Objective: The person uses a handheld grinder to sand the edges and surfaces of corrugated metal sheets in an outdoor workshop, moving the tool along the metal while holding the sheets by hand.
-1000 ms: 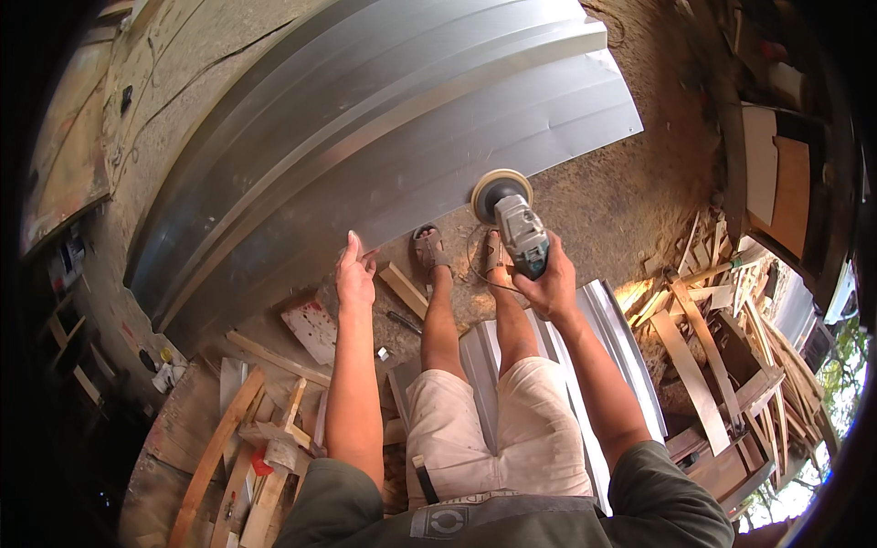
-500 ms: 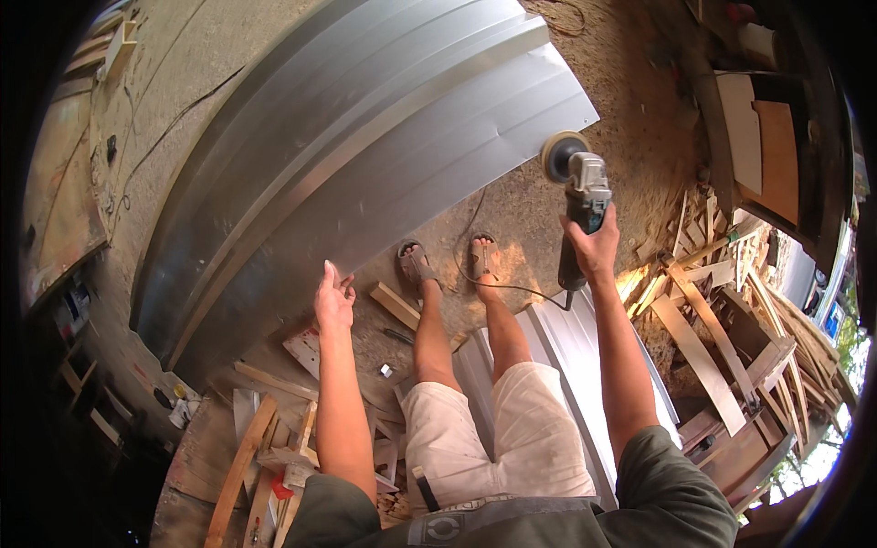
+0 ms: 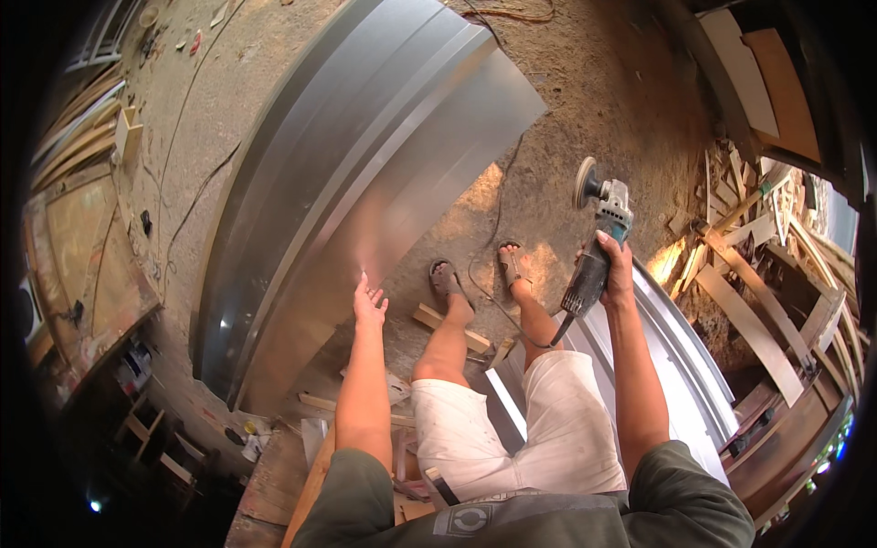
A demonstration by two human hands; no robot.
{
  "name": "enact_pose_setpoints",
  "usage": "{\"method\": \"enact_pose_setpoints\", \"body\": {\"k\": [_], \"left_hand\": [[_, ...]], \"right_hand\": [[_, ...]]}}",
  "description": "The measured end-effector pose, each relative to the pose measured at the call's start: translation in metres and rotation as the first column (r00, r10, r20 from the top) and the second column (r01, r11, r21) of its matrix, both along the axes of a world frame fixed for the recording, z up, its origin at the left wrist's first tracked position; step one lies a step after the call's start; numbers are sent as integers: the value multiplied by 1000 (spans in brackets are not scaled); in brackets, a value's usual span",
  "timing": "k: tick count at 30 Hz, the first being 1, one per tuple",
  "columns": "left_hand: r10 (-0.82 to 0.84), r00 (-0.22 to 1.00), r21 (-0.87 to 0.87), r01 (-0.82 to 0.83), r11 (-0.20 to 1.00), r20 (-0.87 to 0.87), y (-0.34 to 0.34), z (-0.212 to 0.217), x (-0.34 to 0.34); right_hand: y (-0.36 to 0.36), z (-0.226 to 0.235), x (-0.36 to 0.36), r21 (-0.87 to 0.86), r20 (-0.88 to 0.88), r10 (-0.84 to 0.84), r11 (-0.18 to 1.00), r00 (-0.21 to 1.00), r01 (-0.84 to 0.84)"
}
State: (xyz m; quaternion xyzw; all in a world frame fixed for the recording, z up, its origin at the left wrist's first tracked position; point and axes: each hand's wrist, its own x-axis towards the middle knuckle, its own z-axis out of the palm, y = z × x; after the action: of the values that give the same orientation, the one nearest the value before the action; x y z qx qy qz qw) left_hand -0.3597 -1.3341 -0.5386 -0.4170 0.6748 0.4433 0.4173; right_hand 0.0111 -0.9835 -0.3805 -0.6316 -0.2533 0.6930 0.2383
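Two hands: right hand grips angle grinder firmly; left hand, fingers spread, should steady metal sheet at eleven o'clock.

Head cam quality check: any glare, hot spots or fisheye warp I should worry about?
Head view: soft glare on the metal sheet by the left hand; a sunlit hot spot on the wood scraps right of the angle grinder in the right hand; the sheet's straight edges bow; corners vignette black.

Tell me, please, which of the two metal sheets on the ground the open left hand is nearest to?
The left hand is nearest the large ribbed metal sheet lying ahead of the feet. The other, narrower metal sheet lies beneath the right arm, whose right hand grips an angle grinder.
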Motion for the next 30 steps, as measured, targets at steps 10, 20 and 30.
{"method": "enact_pose_setpoints", "body": {"k": [10,20,30], "left_hand": [[-177,965,229,131,964,194,-5,23,-22],[-940,-137,-160,983,-90,-313,151,92,-34],[336,-895,-956,262,-134,-292,523,19,21]], "right_hand": [[-61,-30,-12,-369,-375,-423,885,825,285],[-141,-44,-40,-452,-300,-627,757,719,471],[-174,-82,-66,-580,-469,-734,675,491,455]]}}
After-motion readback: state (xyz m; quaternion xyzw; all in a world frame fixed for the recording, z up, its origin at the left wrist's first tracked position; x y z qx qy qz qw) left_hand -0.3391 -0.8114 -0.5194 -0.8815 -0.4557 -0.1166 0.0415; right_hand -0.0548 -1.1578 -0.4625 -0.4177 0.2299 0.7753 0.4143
